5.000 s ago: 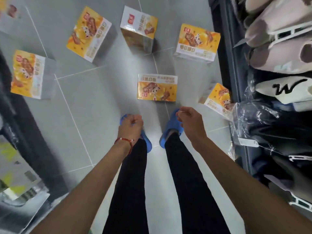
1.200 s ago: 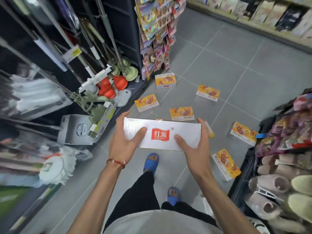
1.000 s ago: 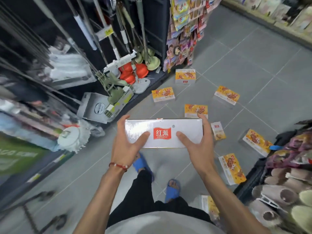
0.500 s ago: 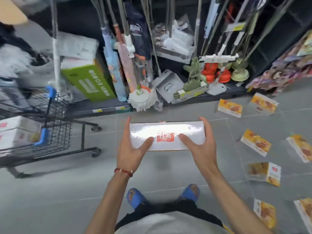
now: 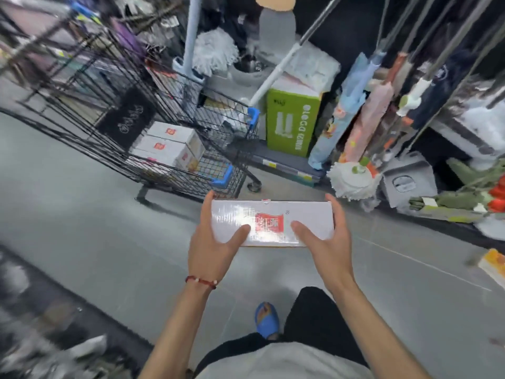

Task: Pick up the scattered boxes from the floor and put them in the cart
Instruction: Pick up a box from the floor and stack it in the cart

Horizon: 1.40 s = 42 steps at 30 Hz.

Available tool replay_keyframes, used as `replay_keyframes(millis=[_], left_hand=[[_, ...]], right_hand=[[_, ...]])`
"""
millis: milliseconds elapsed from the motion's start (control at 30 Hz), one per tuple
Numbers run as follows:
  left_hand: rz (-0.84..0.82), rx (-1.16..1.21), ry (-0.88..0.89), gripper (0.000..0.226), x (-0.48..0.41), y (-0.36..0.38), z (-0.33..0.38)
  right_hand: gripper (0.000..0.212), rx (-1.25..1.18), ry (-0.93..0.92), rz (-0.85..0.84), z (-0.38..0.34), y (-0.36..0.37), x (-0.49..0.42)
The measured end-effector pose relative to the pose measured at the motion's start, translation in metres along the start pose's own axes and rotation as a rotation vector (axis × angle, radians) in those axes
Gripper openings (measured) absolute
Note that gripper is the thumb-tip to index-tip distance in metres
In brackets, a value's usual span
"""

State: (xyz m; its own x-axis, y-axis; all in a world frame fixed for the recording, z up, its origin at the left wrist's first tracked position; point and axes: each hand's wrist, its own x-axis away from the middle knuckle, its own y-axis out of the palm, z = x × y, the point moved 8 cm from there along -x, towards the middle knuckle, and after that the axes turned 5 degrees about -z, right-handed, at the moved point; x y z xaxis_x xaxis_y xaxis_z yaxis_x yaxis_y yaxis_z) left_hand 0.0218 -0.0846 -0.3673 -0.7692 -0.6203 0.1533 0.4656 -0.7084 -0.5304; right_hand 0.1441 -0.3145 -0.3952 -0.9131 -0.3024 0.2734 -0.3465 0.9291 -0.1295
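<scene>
Box (image 5: 273, 222) held crosswise, my fingers (image 5: 337, 214) clamped on both short ends; cart (image 5: 222, 179) stands ahead-left, nearer my left hand (image 5: 213, 247).

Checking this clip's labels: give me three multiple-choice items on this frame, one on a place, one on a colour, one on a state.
1. Where does the shopping cart stand from the white box? A ahead and left; B directly right; C beneath it.
2. What colour is the box's logo? A blue; B red; C green.
3. The box is: A set down; B inside the cart; C held up.
Answers: A, the cart shows up-left of the box; B, a red patch sits mid-face; C, the left hand and right hand grip its ends.
</scene>
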Motion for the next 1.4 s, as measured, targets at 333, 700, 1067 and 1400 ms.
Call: replay_keyframes(millis=[333, 700, 1067, 1400], left_hand=[[0.202, 0.043, -0.16, 0.095, -0.083, -0.105, -0.048], [0.166, 0.097, -0.243, 0.114, -0.183, -0.205, -0.095], [-0.07, -0.028, -0.086, 0.127, -0.3, -0.306, -0.137], [-0.251, -0.04, 0.0, 0.126, -0.392, -0.31, -0.137]], right_hand=[[0.078, 0.002, -0.026, -0.254, -0.042, 0.159, -0.106], [0.105, 0.07, -0.015, -0.495, -0.088, 0.301, -0.178], [0.12, 0.097, -0.048, -0.366, -0.111, 0.41, -0.185], [0.126, 0.052, 0.047, -0.221, -0.111, 0.441, -0.226]])
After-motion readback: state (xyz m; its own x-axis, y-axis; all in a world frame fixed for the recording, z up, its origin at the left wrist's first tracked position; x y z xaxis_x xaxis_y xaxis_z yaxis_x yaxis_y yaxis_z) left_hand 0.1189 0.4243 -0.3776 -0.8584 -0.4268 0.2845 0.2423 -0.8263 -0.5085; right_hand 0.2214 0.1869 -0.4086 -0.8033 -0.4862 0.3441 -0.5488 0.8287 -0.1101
